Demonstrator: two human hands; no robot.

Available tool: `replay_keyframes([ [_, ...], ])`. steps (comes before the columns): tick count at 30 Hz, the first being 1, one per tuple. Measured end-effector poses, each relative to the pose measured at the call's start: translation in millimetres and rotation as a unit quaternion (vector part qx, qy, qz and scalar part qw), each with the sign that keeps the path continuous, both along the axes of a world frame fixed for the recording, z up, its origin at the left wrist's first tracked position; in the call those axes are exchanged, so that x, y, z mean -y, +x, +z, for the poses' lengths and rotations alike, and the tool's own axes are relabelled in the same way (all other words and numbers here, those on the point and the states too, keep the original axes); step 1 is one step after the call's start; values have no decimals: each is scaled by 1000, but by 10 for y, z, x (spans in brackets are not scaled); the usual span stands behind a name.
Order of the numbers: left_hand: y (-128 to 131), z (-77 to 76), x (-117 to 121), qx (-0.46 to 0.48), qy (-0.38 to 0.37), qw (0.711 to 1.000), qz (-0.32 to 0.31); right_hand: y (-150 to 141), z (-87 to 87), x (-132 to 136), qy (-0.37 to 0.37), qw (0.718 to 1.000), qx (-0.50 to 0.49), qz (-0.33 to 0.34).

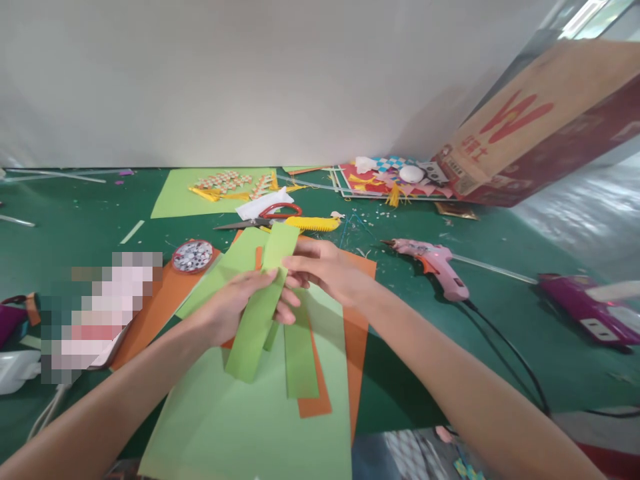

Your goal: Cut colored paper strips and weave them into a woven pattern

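A long green paper strip (256, 333) slants between my hands above the stacked sheets. My left hand (233, 307) pinches its left edge near the middle with the thumb on top. On the strip's right side, the thumb and fingers of my right hand (325, 267) close on it higher up. Beneath lie another green strip (302, 367) and an orange strip (320, 403), on a large pale green sheet (210, 427). Orange paper (356, 347) shows under that sheet. Past the strip's top end are red-handled scissors (243, 225) and a yellow-handled tool (314, 223).
A pink glue gun (433, 263) with a cord lies right, near a purple power strip (580, 303). A round container of small beads or eyes (193, 257) sits left, by a pixelated object (110, 307). A paper bag (530, 133) stands back right, beside decorated crafts (390, 179).
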State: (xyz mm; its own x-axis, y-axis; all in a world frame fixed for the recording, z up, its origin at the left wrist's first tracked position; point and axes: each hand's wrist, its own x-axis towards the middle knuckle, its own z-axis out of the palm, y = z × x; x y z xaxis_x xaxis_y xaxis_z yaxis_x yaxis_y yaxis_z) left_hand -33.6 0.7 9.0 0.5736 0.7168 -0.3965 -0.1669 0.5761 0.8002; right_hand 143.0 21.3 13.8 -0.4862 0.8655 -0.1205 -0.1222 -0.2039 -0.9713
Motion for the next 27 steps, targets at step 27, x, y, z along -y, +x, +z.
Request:
replay_keyframes([
  [27, 15, 32, 52, -123, 130, 982, -65, -10, -85, -32, -30, 999, -32, 10],
])
